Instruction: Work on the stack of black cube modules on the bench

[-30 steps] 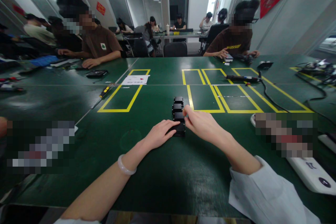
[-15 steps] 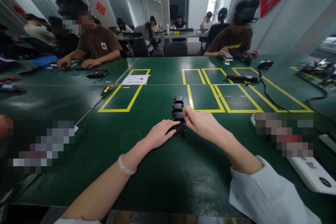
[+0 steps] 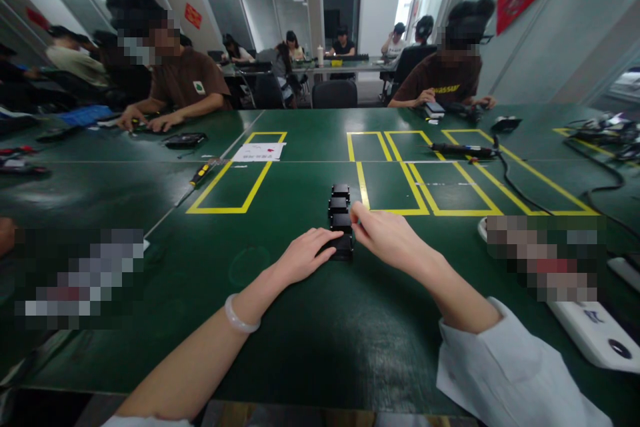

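Note:
Several small black blocks (image 3: 340, 204) stand in a row on the green table, running away from me. My left hand (image 3: 306, 255) rests at the nearest block (image 3: 343, 248), its stretched fingers lying over the top and its thumb apart at the left side. From the right, my right hand (image 3: 383, 232) reaches to the row with fingers pinched together beside the nearer blocks. Whatever may be between those fingertips is hidden.
Yellow tape rectangles (image 3: 245, 209) mark the table, with a paper sheet (image 3: 259, 151) on one. A yellow-black screwdriver (image 3: 201, 174) lies left; a corded black tool (image 3: 463, 149) lies right. A white device (image 3: 595, 330) is at right. Two people work across the table.
My hands and the black blocks look the same. Across the table at the left, the co-worker's hands have shifted slightly to the right.

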### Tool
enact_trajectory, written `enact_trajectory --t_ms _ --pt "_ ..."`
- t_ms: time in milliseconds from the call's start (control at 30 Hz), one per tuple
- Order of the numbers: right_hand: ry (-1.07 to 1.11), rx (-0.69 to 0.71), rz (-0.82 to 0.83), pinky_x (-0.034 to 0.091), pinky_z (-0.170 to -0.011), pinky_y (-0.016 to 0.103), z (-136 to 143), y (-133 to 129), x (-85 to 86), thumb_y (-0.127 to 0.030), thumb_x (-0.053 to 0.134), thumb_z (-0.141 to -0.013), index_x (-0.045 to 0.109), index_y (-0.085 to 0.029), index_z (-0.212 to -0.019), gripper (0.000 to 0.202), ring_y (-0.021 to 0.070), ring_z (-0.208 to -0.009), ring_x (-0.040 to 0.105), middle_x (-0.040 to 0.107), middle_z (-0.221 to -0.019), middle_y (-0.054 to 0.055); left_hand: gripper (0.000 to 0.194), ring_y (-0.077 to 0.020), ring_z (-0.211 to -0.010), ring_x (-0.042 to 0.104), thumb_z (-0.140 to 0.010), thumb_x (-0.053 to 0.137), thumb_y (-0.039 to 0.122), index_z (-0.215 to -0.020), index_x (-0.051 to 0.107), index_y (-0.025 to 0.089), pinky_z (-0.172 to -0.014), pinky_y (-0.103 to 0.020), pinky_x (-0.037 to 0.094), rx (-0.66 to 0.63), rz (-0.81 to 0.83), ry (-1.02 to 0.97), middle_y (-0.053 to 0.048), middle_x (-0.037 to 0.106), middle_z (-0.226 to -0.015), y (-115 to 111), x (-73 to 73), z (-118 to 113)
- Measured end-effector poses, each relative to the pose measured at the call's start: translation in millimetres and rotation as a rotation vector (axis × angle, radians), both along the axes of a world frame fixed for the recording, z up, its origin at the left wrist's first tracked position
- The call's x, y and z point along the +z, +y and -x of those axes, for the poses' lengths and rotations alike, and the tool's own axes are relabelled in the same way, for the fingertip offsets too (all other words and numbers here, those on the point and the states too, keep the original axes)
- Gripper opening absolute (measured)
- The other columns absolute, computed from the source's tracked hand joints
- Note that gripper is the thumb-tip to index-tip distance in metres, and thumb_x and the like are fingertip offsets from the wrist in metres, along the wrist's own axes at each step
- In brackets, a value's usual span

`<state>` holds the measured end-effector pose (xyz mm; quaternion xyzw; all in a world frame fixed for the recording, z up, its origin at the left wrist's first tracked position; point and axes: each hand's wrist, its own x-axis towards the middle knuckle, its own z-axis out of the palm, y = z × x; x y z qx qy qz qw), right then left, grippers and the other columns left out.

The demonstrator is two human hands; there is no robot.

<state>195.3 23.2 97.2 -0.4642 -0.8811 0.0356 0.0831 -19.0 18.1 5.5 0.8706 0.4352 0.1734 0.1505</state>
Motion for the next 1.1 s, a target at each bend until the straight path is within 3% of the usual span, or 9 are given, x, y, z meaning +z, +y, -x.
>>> enact_trajectory --t_ms 133,333,533,733,933,1100 --pt "-0.031 -0.022 0.001 0.024 -0.053 0.024 0.8 1.4 -0.8 -0.037 0.033 -0.096 0.047 -0.020 -0.098 0.022 0.0164 -0.068 0.062 0.067 -0.078 0.003 0.038 -0.0203 -0.107 0.052 -0.097 0.038 0.036 -0.134 0.044 0.027 -0.094 -0.036 0.043 0.010 0.002 0.006 -0.004 0.056 -0.121 -0.1 -0.5 0.3" --pt "0.028 0.031 -0.001 0.025 -0.053 0.024 -0.7 0.6 -1.8 -0.025 0.037 -0.093 0.045 -0.020 -0.103 0.014 0.0149 -0.067 0.061 0.067 -0.082 0.003 0.038 -0.0200 -0.108 0.052 -0.097 0.038 0.035 -0.134 0.044 0.027 -0.095 -0.036 0.043 0.004 0.001 0.007 -0.004 0.056 -0.122 -0.4 1.2 0.2" --pt "-0.017 -0.001 -0.007 0.025 -0.053 0.024 -0.5 1.4 -2.3 -0.036 0.035 -0.095 0.047 -0.021 -0.100 0.020 0.0162 -0.068 0.061 0.067 -0.078 0.003 0.038 -0.0207 -0.109 0.051 -0.097 0.037 0.036 -0.132 0.045 0.026 -0.097 -0.037 0.042 0.005 0.000 0.007 -0.005 0.056 -0.122 -1.0 3.2 -1.1" --pt "0.017 0.029 -0.005 0.025 -0.053 0.024 -0.4 0.8 -1.9 -0.025 0.035 -0.094 0.045 -0.020 -0.103 0.015 0.0145 -0.065 0.060 0.067 -0.079 0.002 0.038 -0.0207 -0.110 0.051 -0.097 0.037 0.036 -0.134 0.044 0.027 -0.096 -0.037 0.042 0.000 0.002 0.003 -0.005 0.056 -0.123 -0.5 1.9 -0.6" --pt "-0.004 0.008 -0.016 0.023 -0.052 0.024 -0.1 1.6 -4.4 -0.036 0.034 -0.095 0.047 -0.021 -0.098 0.021 0.0159 -0.065 0.060 0.066 -0.075 0.002 0.038 -0.0204 -0.110 0.051 -0.097 0.038 0.036 -0.132 0.045 0.026 -0.096 -0.036 0.042 0.006 0.001 0.000 -0.005 0.056 -0.123 -0.4 1.2 0.4" --pt "0.014 0.045 -0.009 0.024 -0.053 0.024 -1.2 0.7 -2.7 -0.028 0.033 -0.095 0.045 -0.021 -0.103 0.016 0.0138 -0.063 0.058 0.066 -0.077 0.002 0.038 -0.0203 -0.110 0.051 -0.097 0.037 0.036 -0.134 0.044 0.027 -0.096 -0.036 0.042 0.002 0.003 -0.001 -0.005 0.055 -0.123 -0.3 1.3 0.5"
